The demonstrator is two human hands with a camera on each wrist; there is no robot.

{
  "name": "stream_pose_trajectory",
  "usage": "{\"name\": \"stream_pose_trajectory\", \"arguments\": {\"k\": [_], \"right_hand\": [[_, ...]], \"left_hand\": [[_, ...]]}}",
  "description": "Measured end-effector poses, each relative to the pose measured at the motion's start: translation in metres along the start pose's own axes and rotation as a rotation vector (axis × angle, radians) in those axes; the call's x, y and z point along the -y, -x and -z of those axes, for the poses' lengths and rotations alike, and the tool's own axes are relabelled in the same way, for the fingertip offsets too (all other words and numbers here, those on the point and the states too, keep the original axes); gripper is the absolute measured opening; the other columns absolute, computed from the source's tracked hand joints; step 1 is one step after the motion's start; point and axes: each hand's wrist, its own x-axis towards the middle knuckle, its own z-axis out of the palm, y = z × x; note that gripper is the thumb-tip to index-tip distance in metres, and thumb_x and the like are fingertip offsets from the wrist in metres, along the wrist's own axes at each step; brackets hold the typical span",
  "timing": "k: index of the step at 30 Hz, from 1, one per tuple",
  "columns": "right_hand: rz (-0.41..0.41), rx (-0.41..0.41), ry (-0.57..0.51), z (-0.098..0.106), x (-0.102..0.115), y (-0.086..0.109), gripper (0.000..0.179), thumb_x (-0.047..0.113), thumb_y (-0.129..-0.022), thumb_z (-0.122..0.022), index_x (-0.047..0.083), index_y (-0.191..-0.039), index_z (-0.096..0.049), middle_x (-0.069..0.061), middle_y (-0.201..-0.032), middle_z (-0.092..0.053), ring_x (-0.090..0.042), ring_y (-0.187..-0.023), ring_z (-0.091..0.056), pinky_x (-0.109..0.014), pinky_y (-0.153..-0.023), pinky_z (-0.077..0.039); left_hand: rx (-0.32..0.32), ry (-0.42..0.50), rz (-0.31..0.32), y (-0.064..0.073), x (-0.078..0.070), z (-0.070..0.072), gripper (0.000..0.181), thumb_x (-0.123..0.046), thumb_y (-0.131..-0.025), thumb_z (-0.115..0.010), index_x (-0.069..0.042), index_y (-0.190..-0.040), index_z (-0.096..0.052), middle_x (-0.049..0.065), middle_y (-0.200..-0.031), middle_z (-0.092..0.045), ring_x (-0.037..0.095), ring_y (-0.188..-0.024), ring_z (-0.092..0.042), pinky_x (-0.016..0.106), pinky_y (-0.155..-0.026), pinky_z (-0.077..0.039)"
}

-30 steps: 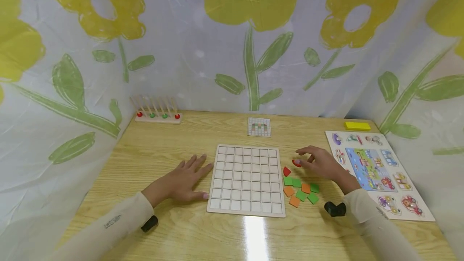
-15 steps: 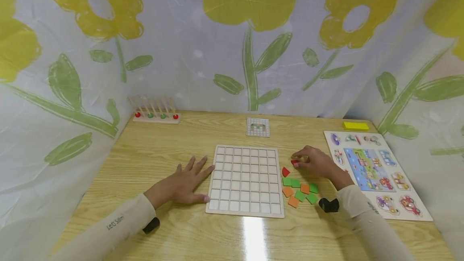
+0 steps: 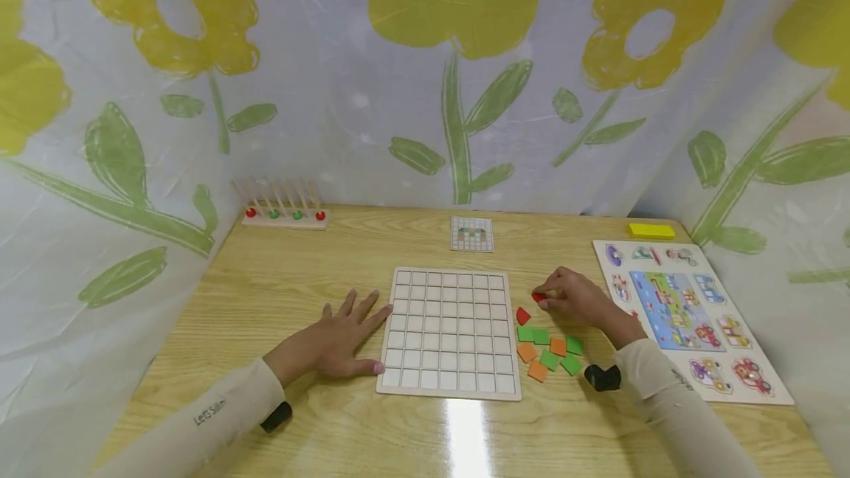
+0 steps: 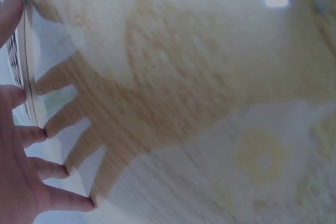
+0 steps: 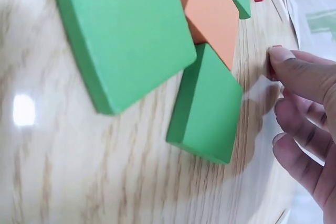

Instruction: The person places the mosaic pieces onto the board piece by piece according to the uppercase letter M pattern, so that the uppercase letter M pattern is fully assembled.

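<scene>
A wooden grid board (image 3: 448,332) with bare square cells lies mid-table. My left hand (image 3: 339,339) is spread flat at its left side, thumb and a fingertip at the board's edge; the left wrist view shows the fingers (image 4: 50,169) straight on the glossy tabletop. To the right of the board, my right hand (image 3: 578,299) pinches a red quarter-round tile (image 3: 538,298) between thumb and fingers, close over the table. In the right wrist view the fingers mostly hide that tile. A second red quarter-round tile (image 3: 523,316) lies nearer the board, above green tiles (image 3: 549,359) and orange tiles (image 3: 537,370).
A small pattern card (image 3: 472,234) lies behind the board. At the back left stands a peg rack (image 3: 285,218) with red and green beads. A picture puzzle board (image 3: 687,323) and a yellow block (image 3: 651,231) occupy the right side. Flowered cloth surrounds the table.
My right hand has shifted slightly left with the red quarter-round tile and now covers more of it. The left hand has stayed in place by the board.
</scene>
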Motion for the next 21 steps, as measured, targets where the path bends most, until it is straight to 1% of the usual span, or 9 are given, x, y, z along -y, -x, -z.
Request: {"name": "stream_pose_trajectory", "arguments": {"k": [5,9,16,18,21], "right_hand": [[-0.076,0.013,-0.035,-0.0017,0.0027,-0.0015,0.016,0.012,-0.092,-0.073,0.009,-0.108,-0.077,-0.007,-0.103,-0.064,-0.017,-0.087,-0.057,-0.037,-0.078,-0.049],[-0.119,0.038,-0.046,-0.0023,0.0048,-0.0033,0.013,0.012,-0.093,-0.072,0.01,-0.106,-0.075,-0.007,-0.102,-0.063,-0.018,-0.087,-0.056,-0.039,-0.081,-0.048],[-0.145,0.089,-0.055,-0.0002,0.0072,-0.0074,0.015,0.018,-0.096,-0.069,0.01,-0.108,-0.073,-0.004,-0.103,-0.07,-0.018,-0.091,-0.064,-0.044,-0.085,-0.054],[-0.144,0.097,-0.062,-0.0005,0.0061,-0.0085,0.016,0.019,-0.097,-0.069,0.01,-0.109,-0.073,-0.004,-0.104,-0.071,-0.018,-0.092,-0.065,-0.046,-0.086,-0.054],[-0.143,0.093,-0.065,-0.002,0.0035,-0.0102,0.014,0.019,-0.096,-0.069,0.011,-0.107,-0.073,-0.002,-0.102,-0.071,-0.017,-0.092,-0.064,-0.044,-0.085,-0.054]], "left_hand": [[0.001,-0.008,0.004,-0.0006,0.0001,0.0002,0.098,-0.074,-0.091,-0.05,-0.018,-0.163,-0.016,0.021,-0.168,-0.007,0.06,-0.147,-0.008,0.084,-0.099,-0.023],[0.006,-0.008,0.01,-0.0013,0.0005,-0.0007,0.098,-0.074,-0.091,-0.05,-0.018,-0.163,-0.015,0.02,-0.168,-0.006,0.059,-0.148,-0.007,0.084,-0.1,-0.022],[0.009,-0.001,0.017,-0.0018,-0.0002,-0.0002,0.098,-0.075,-0.09,-0.051,-0.019,-0.163,-0.016,0.02,-0.168,-0.007,0.059,-0.148,-0.007,0.084,-0.1,-0.022],[0.008,-0.005,0.018,-0.0019,-0.0002,-0.0002,0.098,-0.075,-0.09,-0.051,-0.019,-0.163,-0.016,0.02,-0.168,-0.007,0.059,-0.148,-0.008,0.084,-0.1,-0.022],[0.01,-0.011,0.017,-0.0021,0.0,-0.0004,0.098,-0.075,-0.09,-0.05,-0.018,-0.163,-0.016,0.02,-0.168,-0.007,0.06,-0.148,-0.009,0.084,-0.1,-0.023]]}}
